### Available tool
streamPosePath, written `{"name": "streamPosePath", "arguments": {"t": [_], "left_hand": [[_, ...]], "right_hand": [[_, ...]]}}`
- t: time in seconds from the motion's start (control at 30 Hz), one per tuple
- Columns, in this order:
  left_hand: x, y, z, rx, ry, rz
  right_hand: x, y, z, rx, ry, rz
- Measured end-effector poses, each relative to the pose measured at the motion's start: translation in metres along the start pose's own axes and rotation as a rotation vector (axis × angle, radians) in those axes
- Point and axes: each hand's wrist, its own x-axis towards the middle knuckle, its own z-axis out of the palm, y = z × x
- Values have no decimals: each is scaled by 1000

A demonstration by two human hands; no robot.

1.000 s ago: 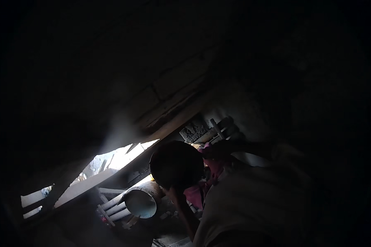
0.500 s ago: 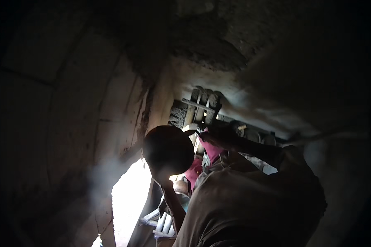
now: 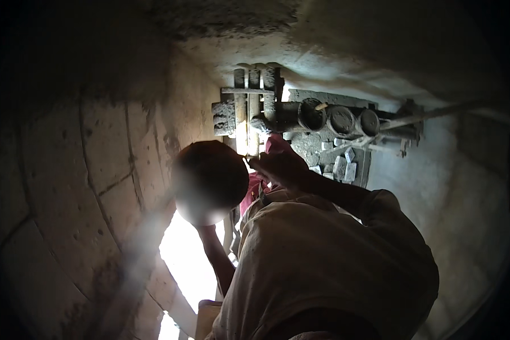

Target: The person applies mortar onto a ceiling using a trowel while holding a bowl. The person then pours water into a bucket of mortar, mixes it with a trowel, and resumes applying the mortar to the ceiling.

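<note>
A dark, rounded, pot-like vessel (image 3: 211, 173) is held up left of my body, mostly in silhouette, with a pale haze over its lower left. My left forearm (image 3: 216, 258) rises to its underside; the fingers there are hidden behind it. From the right, my right hand (image 3: 280, 164) reaches across to the vessel's side. Its fingers look drawn together by the rim, but deep shadow hides what lies between them. Below the hands shows pink-red cloth (image 3: 250, 194), beside the hem of my light brown shirt (image 3: 323, 255).
Dark logs or poles (image 3: 254, 102) stand beyond my hands, crossed by a thin bar. Several round containers (image 3: 341, 120) sit in a row to their right, near pale blocks (image 3: 339, 168). A block wall (image 3: 105, 164) rises at left, next to a glaring bright opening (image 3: 190, 258).
The vessel and both arms have shifted up and left in the picture. My view has moved, bringing the row of containers and the pale blocks into clearer sight.
</note>
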Motion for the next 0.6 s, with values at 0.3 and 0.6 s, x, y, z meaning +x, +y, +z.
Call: {"name": "streamPosePath", "arguments": {"t": [0.3, 0.6], "left_hand": [[-19, 85, 62, -102, 89, 73], [-16, 112, 98, -80, -11, 253]], "right_hand": [[53, 14, -58, -612, 206, -175], [55, 59, -78, -319, -265, -258]]}}
